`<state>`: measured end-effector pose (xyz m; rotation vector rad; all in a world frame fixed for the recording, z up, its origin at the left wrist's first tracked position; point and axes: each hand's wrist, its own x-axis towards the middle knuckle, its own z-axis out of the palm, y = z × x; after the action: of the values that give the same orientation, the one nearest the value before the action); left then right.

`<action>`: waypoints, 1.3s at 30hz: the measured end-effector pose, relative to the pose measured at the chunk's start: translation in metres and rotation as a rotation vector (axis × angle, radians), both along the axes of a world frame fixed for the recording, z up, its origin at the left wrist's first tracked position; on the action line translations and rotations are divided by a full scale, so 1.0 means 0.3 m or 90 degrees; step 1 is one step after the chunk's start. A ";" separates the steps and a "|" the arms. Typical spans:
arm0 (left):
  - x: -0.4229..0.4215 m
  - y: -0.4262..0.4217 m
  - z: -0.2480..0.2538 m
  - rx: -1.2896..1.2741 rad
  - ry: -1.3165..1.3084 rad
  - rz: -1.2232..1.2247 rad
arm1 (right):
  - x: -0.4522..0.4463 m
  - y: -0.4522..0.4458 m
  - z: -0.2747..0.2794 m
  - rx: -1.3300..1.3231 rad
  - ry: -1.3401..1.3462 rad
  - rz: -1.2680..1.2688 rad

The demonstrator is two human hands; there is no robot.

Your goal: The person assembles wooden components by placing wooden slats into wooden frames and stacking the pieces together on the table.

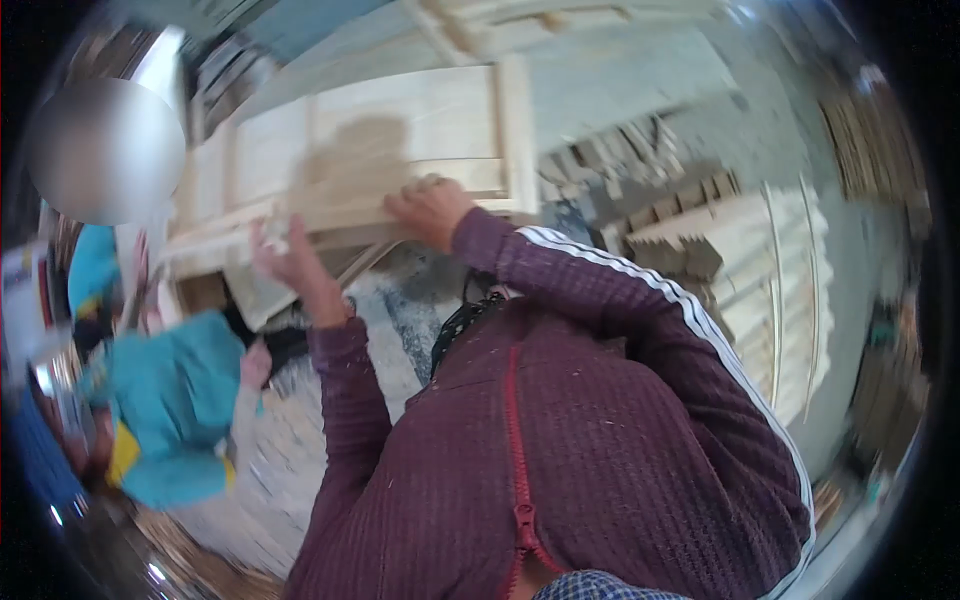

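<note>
A pale wooden frame with panels and crosspieces (455, 110) lies in front of me, its long near rail towards my body. My right hand (432, 210) rests on that rail near the right end, fingers bent over the wood. Further left, my left hand (290, 262) is at the near edge, palm turned up, thumb and fingers apart. Motion blurs it, and I cannot tell whether its fingertips touch the rail. A shadow falls across the middle panels.
A person in a teal top (175, 400) is close on my left. To the right lie a stack of pale slatted wood (790, 290), dark notched pieces (690, 255) and wood offcuts (610, 160) on the floor. More wooden framing (560, 20) stands beyond the frame.
</note>
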<state>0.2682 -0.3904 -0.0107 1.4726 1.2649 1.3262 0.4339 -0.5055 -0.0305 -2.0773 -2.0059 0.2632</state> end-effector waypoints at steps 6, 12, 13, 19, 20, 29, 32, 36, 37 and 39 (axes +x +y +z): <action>0.359 -0.300 0.193 0.168 0.140 -0.248 | 0.272 -0.521 0.094 0.309 0.055 -0.141; 0.757 -0.741 0.119 0.125 0.077 -0.683 | 0.567 -1.548 -0.127 0.137 0.103 -0.809; 0.810 -0.822 0.088 0.071 0.090 -0.793 | 0.554 -1.754 -0.175 0.237 0.051 -0.892; 1.142 -1.515 -0.016 -0.030 0.195 -1.120 | 0.695 -2.837 -0.442 -0.101 -0.208 -1.239; 1.176 -1.638 -0.020 -0.025 0.208 -1.130 | 0.711 -2.960 -0.462 -0.121 -0.192 -1.226; 1.450 -2.158 -0.042 0.031 0.516 -1.265 | 0.912 -3.275 -0.647 -0.096 -0.166 -0.976; 1.529 -2.233 -0.061 0.004 0.544 -1.263 | 1.072 -3.132 -0.512 0.192 -0.170 -0.846; 1.629 -2.327 -0.033 0.067 0.552 -1.272 | 1.186 -3.117 -0.409 0.109 -0.268 -0.864; 1.646 -2.335 -0.033 0.044 0.549 -1.261 | 1.185 -3.154 -0.470 0.035 -0.152 -0.880; 1.672 -2.339 -0.043 0.019 0.544 -1.246 | 1.194 -3.235 -0.568 -0.044 -0.009 -0.854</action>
<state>0.7698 -1.0922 -0.0236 2.1648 -0.2411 -0.6381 0.7921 -1.4759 -0.2009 -2.8814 -0.2741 0.0366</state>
